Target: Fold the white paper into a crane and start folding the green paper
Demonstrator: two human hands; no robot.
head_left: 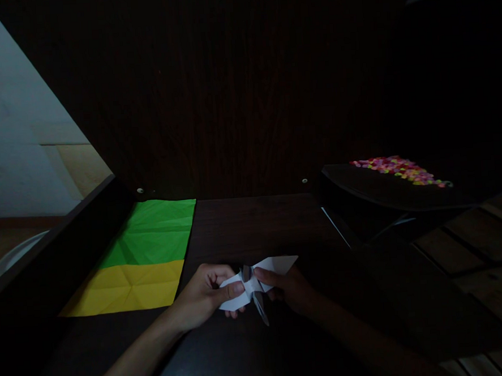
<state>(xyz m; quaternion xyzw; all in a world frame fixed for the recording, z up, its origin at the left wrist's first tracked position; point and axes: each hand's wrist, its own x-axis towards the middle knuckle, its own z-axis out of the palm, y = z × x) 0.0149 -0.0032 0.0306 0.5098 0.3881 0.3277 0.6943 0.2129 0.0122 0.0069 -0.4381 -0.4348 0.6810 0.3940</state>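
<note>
Between my two hands is a folded white paper crane (252, 285), held just above the dark tabletop. Its two flat wings spread to the left and right, and a narrow pointed part slants down toward me from the middle. My left hand (212, 292) pinches the left wing, thumb on top and fingers curled beneath. On the other side, my right hand (285, 285) grips near the base of the right wing with its thumb on top. Most of the right fingers are hidden under the paper and in shadow.
Green paper (160, 230) and yellow paper (140, 285), both creased, lie at the left of the dark table (244, 222). A tall dark panel (228, 98) stands behind. Pink, red and yellow bits (403, 170) lie on a dark surface at right.
</note>
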